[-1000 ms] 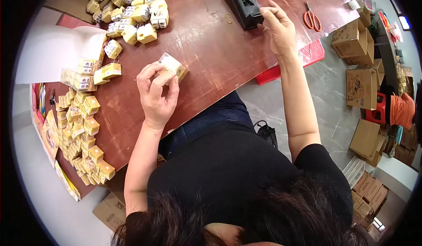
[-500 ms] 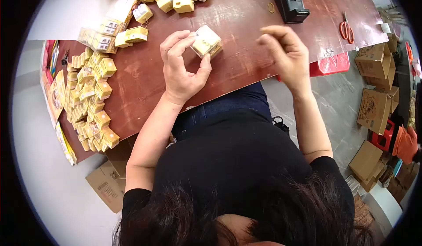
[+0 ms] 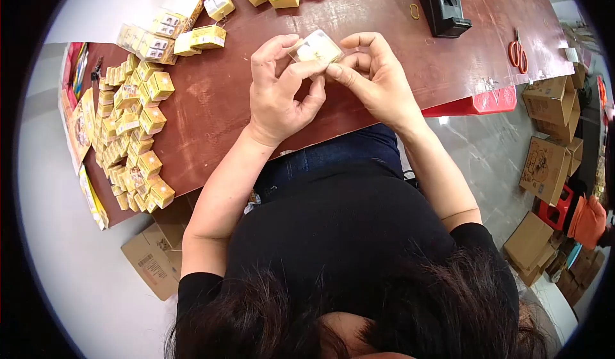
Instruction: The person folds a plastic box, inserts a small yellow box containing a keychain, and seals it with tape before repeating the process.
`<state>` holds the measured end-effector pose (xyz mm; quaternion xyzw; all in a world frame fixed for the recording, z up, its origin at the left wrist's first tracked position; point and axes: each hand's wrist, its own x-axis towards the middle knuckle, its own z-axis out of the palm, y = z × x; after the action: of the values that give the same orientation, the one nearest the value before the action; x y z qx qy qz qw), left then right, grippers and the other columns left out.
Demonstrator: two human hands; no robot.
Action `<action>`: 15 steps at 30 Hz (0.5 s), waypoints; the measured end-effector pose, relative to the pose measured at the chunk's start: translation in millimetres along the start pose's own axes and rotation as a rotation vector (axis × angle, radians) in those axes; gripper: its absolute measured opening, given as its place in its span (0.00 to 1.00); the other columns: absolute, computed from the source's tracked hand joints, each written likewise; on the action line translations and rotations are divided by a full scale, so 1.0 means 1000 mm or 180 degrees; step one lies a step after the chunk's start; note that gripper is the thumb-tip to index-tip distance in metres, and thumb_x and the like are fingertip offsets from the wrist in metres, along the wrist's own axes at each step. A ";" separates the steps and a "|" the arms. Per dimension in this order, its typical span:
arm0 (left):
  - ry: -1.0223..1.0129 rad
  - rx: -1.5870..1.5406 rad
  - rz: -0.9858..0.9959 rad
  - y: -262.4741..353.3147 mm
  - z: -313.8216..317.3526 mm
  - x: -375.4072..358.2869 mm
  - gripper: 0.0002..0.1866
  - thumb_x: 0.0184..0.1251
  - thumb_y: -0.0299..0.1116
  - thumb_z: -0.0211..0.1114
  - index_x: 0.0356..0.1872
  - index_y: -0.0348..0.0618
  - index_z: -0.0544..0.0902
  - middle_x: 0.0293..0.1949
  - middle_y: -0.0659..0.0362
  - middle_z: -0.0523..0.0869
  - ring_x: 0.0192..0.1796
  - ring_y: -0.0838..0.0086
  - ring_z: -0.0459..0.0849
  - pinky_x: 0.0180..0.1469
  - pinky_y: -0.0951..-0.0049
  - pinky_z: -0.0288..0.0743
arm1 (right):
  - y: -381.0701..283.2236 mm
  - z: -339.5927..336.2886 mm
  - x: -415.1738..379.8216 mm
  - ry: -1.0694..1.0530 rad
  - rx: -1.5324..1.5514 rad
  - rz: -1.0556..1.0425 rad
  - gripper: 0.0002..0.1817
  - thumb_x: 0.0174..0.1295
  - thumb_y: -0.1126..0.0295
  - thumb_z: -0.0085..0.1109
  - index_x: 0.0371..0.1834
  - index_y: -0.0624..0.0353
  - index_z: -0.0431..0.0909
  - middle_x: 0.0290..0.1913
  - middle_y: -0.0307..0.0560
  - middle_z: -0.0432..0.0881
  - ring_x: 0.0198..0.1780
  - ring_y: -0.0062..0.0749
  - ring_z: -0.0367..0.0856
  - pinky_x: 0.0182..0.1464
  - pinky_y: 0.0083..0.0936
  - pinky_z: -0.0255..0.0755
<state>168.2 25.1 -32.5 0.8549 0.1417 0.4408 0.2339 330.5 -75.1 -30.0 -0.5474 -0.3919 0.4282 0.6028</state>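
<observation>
Bright, even light is filling the scene; pale glare is streaking the table [image 3: 442, 64], and the box [image 3: 318, 48] is looking washed-out. Wide-angle distortion is bending the edges, blackness is swallowing the corners, and far-right details are blurring.

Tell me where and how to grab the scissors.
Take the scissors by the red handles, probably with the right hand, the nearer of the two hands, coming from the near side of the table. They lie flat, with the handle loops toward that side and the blades pointing away.
</observation>
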 end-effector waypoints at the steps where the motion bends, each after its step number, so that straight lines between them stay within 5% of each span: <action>1: 0.0001 -0.0009 0.0014 0.001 -0.001 0.000 0.14 0.57 0.20 0.74 0.44 0.43 0.84 0.62 0.48 0.70 0.62 0.56 0.80 0.61 0.60 0.82 | 0.000 -0.001 -0.001 0.0012 -0.0007 -0.0010 0.23 0.69 0.69 0.69 0.61 0.62 0.70 0.35 0.39 0.87 0.40 0.16 0.82 0.48 0.20 0.77; 3: -0.0165 0.0206 -0.0051 0.000 -0.005 0.001 0.15 0.56 0.20 0.74 0.45 0.43 0.84 0.63 0.46 0.71 0.62 0.56 0.80 0.62 0.60 0.81 | -0.002 -0.006 -0.002 0.0173 -0.1212 0.0317 0.20 0.68 0.72 0.71 0.58 0.60 0.73 0.38 0.35 0.84 0.40 0.13 0.79 0.43 0.15 0.74; 4: -0.0189 0.0217 -0.0030 0.000 -0.006 0.002 0.16 0.56 0.20 0.73 0.46 0.43 0.84 0.64 0.45 0.71 0.63 0.55 0.80 0.63 0.59 0.81 | 0.005 -0.010 -0.005 0.0375 -0.1145 -0.0021 0.18 0.65 0.67 0.74 0.52 0.59 0.77 0.31 0.38 0.86 0.33 0.15 0.80 0.38 0.20 0.76; 6: -0.0158 0.0146 0.0033 -0.003 -0.003 0.001 0.22 0.53 0.21 0.76 0.50 0.49 0.82 0.65 0.45 0.72 0.61 0.53 0.81 0.60 0.60 0.84 | -0.004 -0.028 -0.012 0.1009 -0.1413 -0.0590 0.18 0.65 0.67 0.74 0.53 0.60 0.78 0.34 0.37 0.85 0.33 0.18 0.79 0.38 0.21 0.76; 10: -0.0344 0.0084 -0.0003 -0.007 0.001 -0.012 0.31 0.56 0.24 0.78 0.60 0.54 0.75 0.67 0.42 0.71 0.61 0.47 0.82 0.56 0.59 0.85 | -0.019 -0.129 0.009 0.2834 -0.2367 -0.1414 0.20 0.68 0.60 0.70 0.54 0.63 0.79 0.53 0.51 0.79 0.49 0.31 0.79 0.51 0.28 0.76; 12: -0.0460 0.0248 -0.0185 -0.009 0.003 -0.018 0.31 0.57 0.23 0.77 0.61 0.54 0.73 0.64 0.41 0.73 0.58 0.45 0.84 0.52 0.57 0.86 | -0.012 -0.158 0.019 0.2554 -0.1493 -0.0483 0.22 0.69 0.56 0.68 0.54 0.64 0.79 0.50 0.51 0.82 0.49 0.32 0.82 0.52 0.29 0.77; 15: -0.0401 0.0263 -0.0124 -0.010 0.005 -0.016 0.31 0.58 0.22 0.76 0.62 0.53 0.73 0.62 0.40 0.75 0.55 0.45 0.85 0.49 0.57 0.86 | -0.017 -0.160 0.030 0.2144 -0.1332 -0.0104 0.21 0.70 0.56 0.68 0.51 0.65 0.81 0.43 0.45 0.87 0.44 0.26 0.83 0.49 0.26 0.77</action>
<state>162.3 24.8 -51.2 0.8870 0.1613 0.3753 0.2154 492.0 -98.6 -28.3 -0.7619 -0.2597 0.1260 0.5798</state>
